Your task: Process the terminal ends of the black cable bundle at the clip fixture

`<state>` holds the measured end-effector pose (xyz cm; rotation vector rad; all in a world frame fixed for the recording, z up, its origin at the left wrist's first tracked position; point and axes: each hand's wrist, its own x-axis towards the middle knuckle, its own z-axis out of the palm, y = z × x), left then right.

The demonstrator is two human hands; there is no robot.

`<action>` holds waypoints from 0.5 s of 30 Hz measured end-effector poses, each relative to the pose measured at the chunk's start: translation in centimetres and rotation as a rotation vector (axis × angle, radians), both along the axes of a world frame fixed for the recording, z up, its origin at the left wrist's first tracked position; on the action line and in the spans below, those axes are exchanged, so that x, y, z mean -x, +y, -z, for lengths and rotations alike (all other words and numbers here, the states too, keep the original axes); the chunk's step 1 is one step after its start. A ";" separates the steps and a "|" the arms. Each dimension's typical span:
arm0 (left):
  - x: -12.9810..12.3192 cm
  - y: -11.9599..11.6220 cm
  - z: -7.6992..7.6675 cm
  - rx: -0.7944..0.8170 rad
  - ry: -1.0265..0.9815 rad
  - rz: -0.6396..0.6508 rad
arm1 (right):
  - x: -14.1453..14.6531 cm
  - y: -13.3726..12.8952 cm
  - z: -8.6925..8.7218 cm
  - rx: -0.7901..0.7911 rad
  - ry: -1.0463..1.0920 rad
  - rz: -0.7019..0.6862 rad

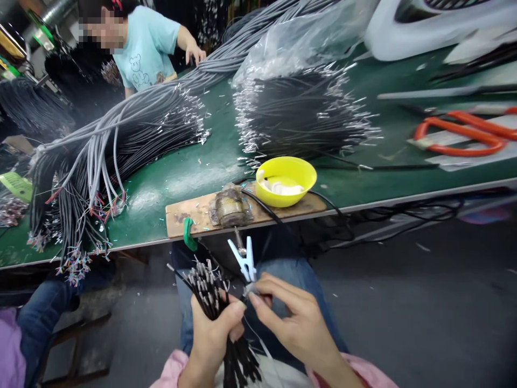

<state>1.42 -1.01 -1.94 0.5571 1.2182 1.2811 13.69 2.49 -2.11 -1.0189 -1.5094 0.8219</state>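
Note:
My left hand [216, 328] is wrapped round a bundle of black cables [238, 355], whose silvery stripped ends point up and away from me. Close beside it, my right hand [288, 318] has thumb and forefinger pinched at a small greyish bit too unclear to name. Just beyond those fingertips is a light blue clothespin [246, 264], at the end of a metal shaft. The shaft comes out of a small grimy motor [232, 207] on a wooden board [181, 215]. A thin whitish strand hangs below my right fingertips.
A yellow bowl [286, 180] with white pieces stands on the board, beside a green hook [189, 235]. Black cable piles [299, 113] and grey cables [100, 121] cover much of the green table [181, 172]. Orange-handled scissors [460, 134] lie right. A co-worker [143, 48] stands across the table.

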 end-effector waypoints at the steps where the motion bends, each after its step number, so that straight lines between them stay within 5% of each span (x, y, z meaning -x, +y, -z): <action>1: 0.0 -0.1 0.2 -0.006 -0.003 -0.030 | -0.1 0.0 0.3 0.035 0.028 0.021; 11: -0.1 -0.3 1.0 -0.018 -0.043 -0.020 | -0.1 -0.1 0.7 0.179 0.185 -0.172; 15: 0.1 -0.2 0.7 -0.028 -0.063 0.029 | 0.2 -0.1 0.8 0.446 0.436 -0.298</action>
